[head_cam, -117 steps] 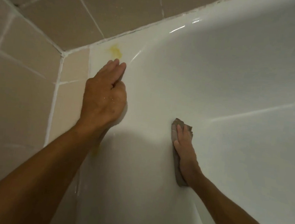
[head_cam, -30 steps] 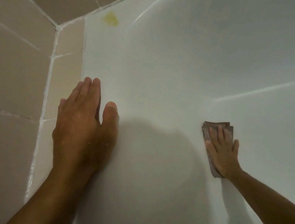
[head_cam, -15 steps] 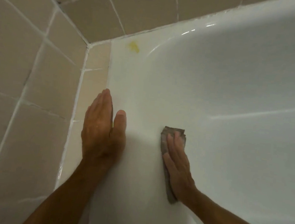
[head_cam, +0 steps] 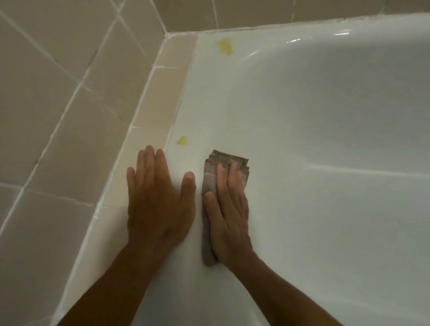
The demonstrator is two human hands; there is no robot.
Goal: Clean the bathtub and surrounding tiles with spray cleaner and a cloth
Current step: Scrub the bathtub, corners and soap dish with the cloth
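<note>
My right hand [head_cam: 226, 213] presses a folded brownish-grey cloth [head_cam: 211, 180] flat against the white bathtub [head_cam: 328, 136], fingers straight on top of it. My left hand [head_cam: 157, 199] lies flat on the tub's rim just left of the cloth, fingers straight and together, thumb out. One yellow stain [head_cam: 181, 140] sits on the rim just beyond my left fingertips. A larger yellow stain [head_cam: 225, 46] marks the rim near the far corner. No spray bottle is in sight.
Beige wall tiles [head_cam: 60, 71] with white grout rise at the left and across the back. A narrow beige tile ledge [head_cam: 160, 90] runs between the wall and the tub rim. The tub's inner wall curves away to the right.
My right hand has slid the cloth left and up, close beside my left hand. The view has tilted, bringing a second small yellow stain into sight. My left hand stays flat on the rim.
</note>
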